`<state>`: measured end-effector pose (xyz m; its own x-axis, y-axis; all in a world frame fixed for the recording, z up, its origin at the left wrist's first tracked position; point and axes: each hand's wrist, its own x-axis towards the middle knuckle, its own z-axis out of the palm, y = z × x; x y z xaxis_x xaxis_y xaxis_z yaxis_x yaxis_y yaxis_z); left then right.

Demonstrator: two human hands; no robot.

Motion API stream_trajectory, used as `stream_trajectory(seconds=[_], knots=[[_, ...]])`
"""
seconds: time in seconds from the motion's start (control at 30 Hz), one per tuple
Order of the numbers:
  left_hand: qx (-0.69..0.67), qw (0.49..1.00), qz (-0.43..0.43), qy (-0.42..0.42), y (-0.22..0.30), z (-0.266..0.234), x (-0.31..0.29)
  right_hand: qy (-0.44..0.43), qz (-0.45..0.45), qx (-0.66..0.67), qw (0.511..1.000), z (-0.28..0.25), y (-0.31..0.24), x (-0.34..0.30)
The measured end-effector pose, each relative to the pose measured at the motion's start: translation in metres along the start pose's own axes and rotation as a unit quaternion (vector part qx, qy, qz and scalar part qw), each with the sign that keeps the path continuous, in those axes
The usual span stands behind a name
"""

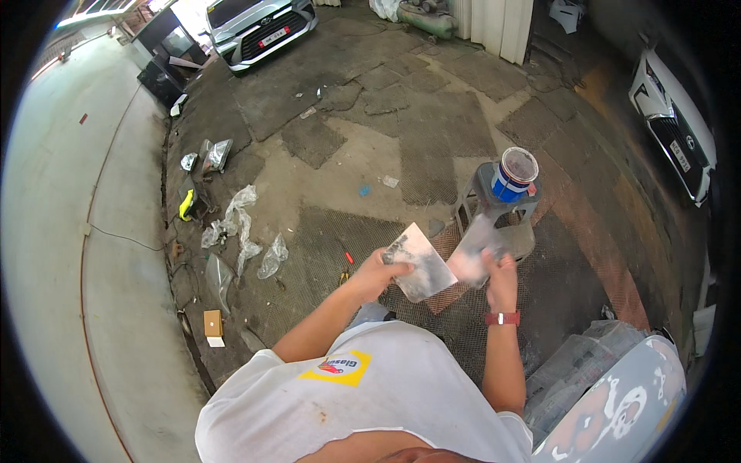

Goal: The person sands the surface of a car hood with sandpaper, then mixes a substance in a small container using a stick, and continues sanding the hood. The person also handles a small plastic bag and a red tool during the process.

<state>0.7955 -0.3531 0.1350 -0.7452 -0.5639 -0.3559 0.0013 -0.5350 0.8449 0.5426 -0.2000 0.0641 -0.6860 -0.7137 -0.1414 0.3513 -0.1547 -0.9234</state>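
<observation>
My left hand (pixel 375 276) is closed on a pale rectangular sheet (pixel 421 266) with dark grey smears, its thumb lying over the near face. A second flat sheet (pixel 472 255), pinkish and grey and blurred by motion, is pinched in my right hand (pixel 502 279). The two sheets meet or nearly meet at their facing edges; I cannot tell whether they touch. On my right wrist is a red-banded watch (pixel 502 318). Just beyond the right-hand sheet, a blue and white tub (pixel 509 185) stands on a grey plastic stool (pixel 484 179).
At lower right lies a car body panel (pixel 617 420) with white and grey patches. Clear plastic wrapping (pixel 235 220), a car lamp (pixel 217 156) and a small cardboard box (pixel 214 324) litter the left floor. Cars (pixel 262 31) stand at far left and right. A pale wall (pixel 62 247) runs along the left.
</observation>
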Motion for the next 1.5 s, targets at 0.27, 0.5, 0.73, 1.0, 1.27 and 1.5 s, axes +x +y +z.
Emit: stream_trajectory(seconds=[0.27, 0.5, 0.73, 1.0, 1.27, 1.5], knots=[[0.311, 0.911, 0.209, 0.172, 0.013, -0.003, 0.016, -0.043, -0.272, -0.441, 0.854, 0.109, -0.06, -0.072], [0.298, 0.946, 0.107, 0.068, 0.008, 0.02, -0.012, -0.086, -0.163, -0.599, 0.779, 0.036, 0.054, -0.027], [0.098, 0.995, 0.015, 0.026, 0.004, 0.015, -0.02, -0.037, -0.035, -0.329, 0.943, 0.011, 0.029, -0.029], [0.1, 0.994, 0.046, -0.007, 0.005, -0.007, 0.001, -0.19, -0.008, -0.305, 0.933, 0.051, -0.014, -0.035], [0.135, 0.947, 0.222, 0.19, 0.007, -0.031, 0.009, 0.036, -0.063, 0.004, 0.997, 0.033, 0.005, -0.072], [-0.006, 0.998, 0.003, -0.069, -0.032, 0.002, 0.021, 0.036, 0.051, 0.256, 0.965, 0.052, 0.001, -0.083]])
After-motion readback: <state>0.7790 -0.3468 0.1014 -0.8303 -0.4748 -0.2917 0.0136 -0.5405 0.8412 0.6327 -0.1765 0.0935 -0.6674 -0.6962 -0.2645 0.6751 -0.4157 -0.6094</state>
